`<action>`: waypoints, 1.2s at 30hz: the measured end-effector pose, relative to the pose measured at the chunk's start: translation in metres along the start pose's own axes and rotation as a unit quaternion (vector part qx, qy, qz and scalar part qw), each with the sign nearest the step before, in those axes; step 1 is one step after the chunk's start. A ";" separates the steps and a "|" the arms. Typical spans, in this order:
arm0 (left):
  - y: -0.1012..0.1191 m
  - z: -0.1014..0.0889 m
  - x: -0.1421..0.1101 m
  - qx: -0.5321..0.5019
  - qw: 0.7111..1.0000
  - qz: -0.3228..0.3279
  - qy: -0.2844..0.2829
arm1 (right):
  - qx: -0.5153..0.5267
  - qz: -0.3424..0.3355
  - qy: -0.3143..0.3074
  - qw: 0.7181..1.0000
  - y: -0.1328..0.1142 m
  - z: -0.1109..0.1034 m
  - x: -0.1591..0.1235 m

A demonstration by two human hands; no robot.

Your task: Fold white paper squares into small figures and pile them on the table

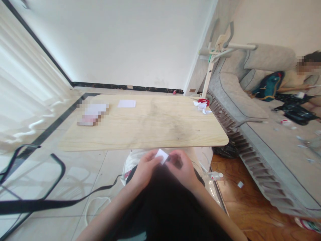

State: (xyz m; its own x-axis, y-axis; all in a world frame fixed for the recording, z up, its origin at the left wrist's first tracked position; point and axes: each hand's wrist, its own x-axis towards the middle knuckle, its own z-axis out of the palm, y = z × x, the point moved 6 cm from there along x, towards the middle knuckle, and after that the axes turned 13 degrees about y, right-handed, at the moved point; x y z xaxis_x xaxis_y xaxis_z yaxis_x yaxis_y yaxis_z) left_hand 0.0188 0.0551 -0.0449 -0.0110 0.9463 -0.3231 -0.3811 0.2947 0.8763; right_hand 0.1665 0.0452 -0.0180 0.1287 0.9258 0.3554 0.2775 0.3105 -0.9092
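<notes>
A small folded white piece of paper (162, 155) is held just in front of the table's near edge, above my lap. My left hand (148, 164) pinches it from the left, with the thumb on top. Curled fingers of my right hand (182, 167) meet the paper's right corner. On the wooden table (140, 130) lie flat white sheets (126, 103) near the far edge. Several folded white paper shapes (201, 106) sit at the far right corner, beside a red object (204, 101) I cannot make out.
A pixelated white and pink item (94, 113) lies on the table's left side. To the right stands a grey sofa (253, 137), where a person sits near a blue backpack (269, 86). A black strap (75, 202) stretches across the lower left. A black bag (227, 149) rests on the floor.
</notes>
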 end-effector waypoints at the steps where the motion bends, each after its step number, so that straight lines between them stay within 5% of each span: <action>1: 0.002 -0.001 0.000 0.010 1.000 0.014 0.011 | 0.004 0.026 -0.012 1.000 0.002 0.002 0.000; 6: 0.009 0.000 -0.005 0.135 0.988 0.071 0.018 | -0.009 0.082 -0.044 0.996 0.004 0.006 0.000; 16: 0.015 0.005 -0.011 0.318 0.934 0.166 -0.007 | 0.019 0.078 -0.021 0.997 0.004 0.003 0.000; 36: 0.019 0.010 -0.018 0.405 0.881 0.243 -0.033 | -0.035 0.047 -0.023 0.998 0.003 0.001 0.001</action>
State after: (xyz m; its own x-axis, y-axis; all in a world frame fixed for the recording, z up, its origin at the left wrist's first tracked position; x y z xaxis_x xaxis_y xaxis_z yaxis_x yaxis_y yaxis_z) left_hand 0.0206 0.0454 -0.0190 0.0729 0.9845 0.1594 0.4385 -0.1752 0.8815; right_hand 0.1663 0.0475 -0.0210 0.1145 0.9597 0.2567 0.3327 0.2064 -0.9202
